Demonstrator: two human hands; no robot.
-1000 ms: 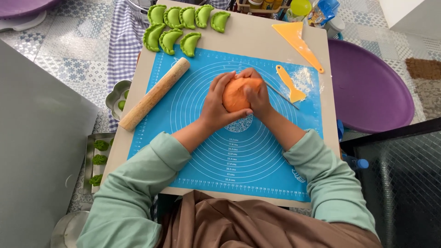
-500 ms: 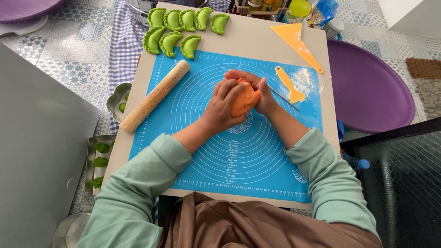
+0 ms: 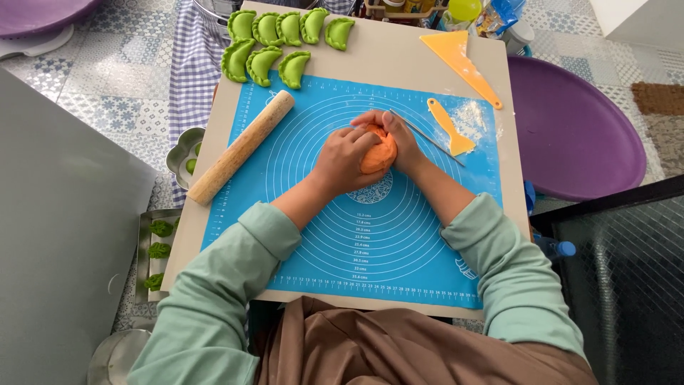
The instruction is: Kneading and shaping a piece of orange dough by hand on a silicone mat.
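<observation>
The left hand [image 3: 343, 158] has rolled further over the dough [image 3: 377, 153], both hands still clamped on it, right hand [image 3: 400, 141] behind.

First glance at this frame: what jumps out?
The lump of orange dough at the middle of the blue silicone mat with ring markings, clasped between the left hand and right hand. Next, the cluster of green crescent-shaped dumplings at the board's far left corner, and the wooden rolling pin lying diagonally on the mat's left edge.
</observation>
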